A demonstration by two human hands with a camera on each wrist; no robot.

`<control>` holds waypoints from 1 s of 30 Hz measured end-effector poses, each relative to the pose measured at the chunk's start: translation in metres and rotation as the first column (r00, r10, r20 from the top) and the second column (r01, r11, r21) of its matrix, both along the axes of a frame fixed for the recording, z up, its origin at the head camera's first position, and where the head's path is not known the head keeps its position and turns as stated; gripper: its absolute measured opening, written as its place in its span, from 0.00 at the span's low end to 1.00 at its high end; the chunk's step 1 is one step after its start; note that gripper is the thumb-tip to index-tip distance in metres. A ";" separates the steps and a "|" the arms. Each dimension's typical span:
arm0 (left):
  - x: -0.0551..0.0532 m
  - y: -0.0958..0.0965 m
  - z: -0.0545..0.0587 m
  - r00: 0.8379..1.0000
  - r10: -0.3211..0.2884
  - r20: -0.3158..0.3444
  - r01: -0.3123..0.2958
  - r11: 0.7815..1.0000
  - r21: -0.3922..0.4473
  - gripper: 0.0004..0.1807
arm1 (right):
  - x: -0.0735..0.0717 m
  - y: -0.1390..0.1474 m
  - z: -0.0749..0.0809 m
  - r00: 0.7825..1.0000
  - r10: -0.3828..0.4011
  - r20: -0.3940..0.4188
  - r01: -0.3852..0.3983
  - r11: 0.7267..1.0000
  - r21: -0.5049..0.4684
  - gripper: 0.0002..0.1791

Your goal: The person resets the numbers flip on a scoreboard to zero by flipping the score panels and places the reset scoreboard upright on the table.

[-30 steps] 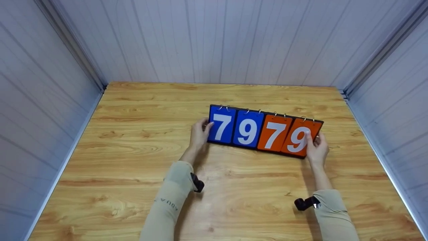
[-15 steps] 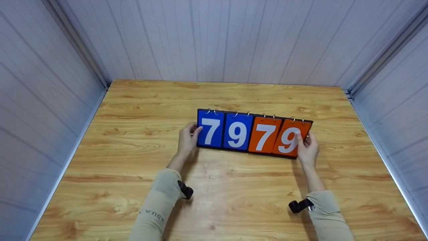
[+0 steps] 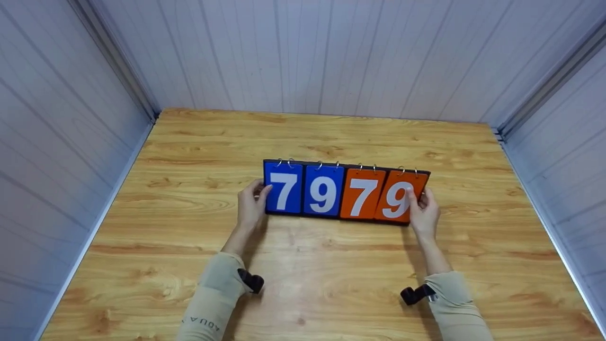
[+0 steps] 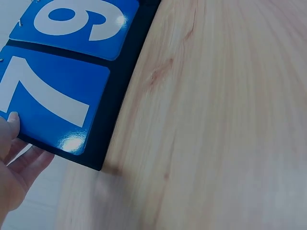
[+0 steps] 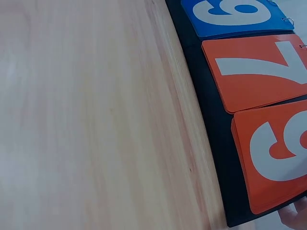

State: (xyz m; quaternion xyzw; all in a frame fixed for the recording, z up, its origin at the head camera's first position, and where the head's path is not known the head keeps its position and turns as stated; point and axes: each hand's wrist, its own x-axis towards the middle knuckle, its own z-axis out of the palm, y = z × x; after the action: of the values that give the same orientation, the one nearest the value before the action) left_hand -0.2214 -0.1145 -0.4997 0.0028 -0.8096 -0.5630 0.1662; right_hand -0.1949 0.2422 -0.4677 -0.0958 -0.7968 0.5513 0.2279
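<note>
We see a long black scoreboard (image 3: 345, 189) held up between two hands, its face turned toward the person and its right end tipped a little lower in the head view. We cannot tell whether its bottom edge touches the wood-grain surface (image 3: 322, 274) beneath it.

At the scoreboard's left end, we see the left hand (image 3: 252, 206) gripping the edge, thumb over the front and fingers reaching behind. At the scoreboard's right end, the right hand (image 3: 424, 213) pinches the other edge, its thumb lying across the front.

Along the scoreboard we read four number cards from left to right: a blue seven (image 3: 284, 189), a blue nine (image 3: 323, 195), an orange seven (image 3: 363, 193) and an orange nine (image 3: 400, 199). The left thumb touches the blue seven and the right thumb overlaps the orange nine. Metal rings (image 3: 290, 163) fasten the cards along the scoreboard's top edge. From the right wrist, we see that the orange cards lie in stacks; from the left wrist, we notice bright glare on the blue ones.

Nearer the person than the scoreboard, we find two beige sleeves (image 3: 208, 298), the left one lettered, with a small black camera (image 3: 252, 280) at each cuff. Beyond the scoreboard rises a pale panelled wall (image 3: 303, 57).
</note>
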 end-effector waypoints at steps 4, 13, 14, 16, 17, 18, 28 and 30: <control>0.004 -0.003 0.000 1.000 0.016 -0.014 -0.016 1.000 0.011 0.07 | 0.001 -0.004 0.002 1.000 0.010 0.005 -0.010 1.000 0.000 0.16; 0.007 -0.002 -0.001 0.999 0.037 0.020 -0.038 0.998 0.057 0.07 | -0.002 0.003 -0.004 0.998 0.043 -0.040 -0.043 0.999 0.005 0.13; 0.006 -0.001 -0.001 0.999 0.037 0.021 -0.038 0.998 0.057 0.07 | -0.004 0.006 -0.007 0.998 0.044 -0.041 -0.044 0.999 0.003 0.13; 0.004 0.000 -0.001 0.999 0.036 0.012 -0.037 0.998 0.057 0.07 | -0.008 0.012 -0.013 0.998 0.048 -0.039 -0.048 0.999 -0.002 0.12; 0.003 0.001 -0.001 0.999 0.039 0.007 -0.039 0.998 0.055 0.07 | -0.010 0.015 -0.016 0.998 0.051 -0.032 -0.051 0.999 0.003 0.13; 0.002 0.002 -0.001 0.999 0.040 -0.002 -0.040 0.998 0.050 0.07 | -0.013 0.018 -0.019 0.998 0.051 -0.023 -0.051 0.999 0.005 0.13; 0.000 0.005 -0.005 0.997 0.059 -0.058 -0.053 0.993 0.101 0.08 | -0.008 0.023 -0.019 0.995 0.075 0.066 -0.072 0.996 -0.044 0.18; 0.001 0.004 -0.006 0.996 0.068 -0.051 -0.062 0.992 0.113 0.08 | -0.005 0.024 -0.021 0.996 0.056 0.065 -0.053 0.997 -0.055 0.18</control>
State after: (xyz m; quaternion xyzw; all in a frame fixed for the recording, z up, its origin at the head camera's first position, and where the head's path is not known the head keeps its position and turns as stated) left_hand -0.2200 -0.1101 -0.5059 0.0232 -0.7715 -0.6015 0.2060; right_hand -0.1996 0.2662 -0.4889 -0.0984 -0.7913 0.5749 0.1834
